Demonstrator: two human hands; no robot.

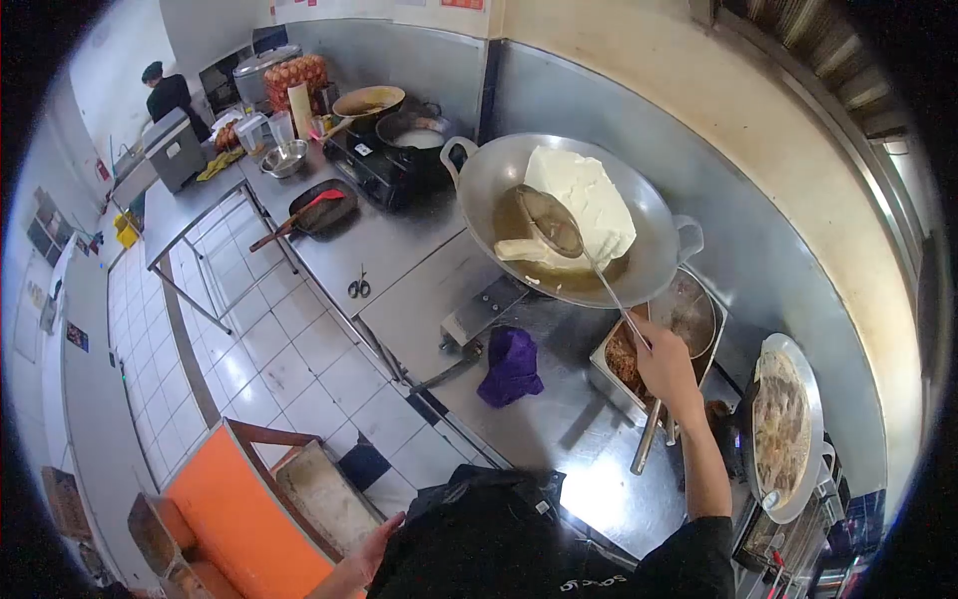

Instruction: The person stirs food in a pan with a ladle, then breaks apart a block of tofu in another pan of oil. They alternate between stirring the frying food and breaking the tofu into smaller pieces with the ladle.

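My right hand (667, 367) is closed around the handle of a long metal ladle (552, 222). The ladle's wide round head is over a big wok (474, 180), against a large pale block of fat (589, 195). A smaller pale piece (529, 250) lies beside the block, in brownish liquid at the wok's bottom. My left hand (371, 554) hangs low beside my dark apron, above the floor side of the counter. Its fingers are mostly hidden, so its grip does not show.
Under my right forearm stand a metal tray of brown crumbs (626, 361) and a pot (689, 309). A purple cloth (511, 367) and scissors (359, 285) lie on the steel counter. At right is a pan of browned food (781, 424); a person (172, 98) stands far back.
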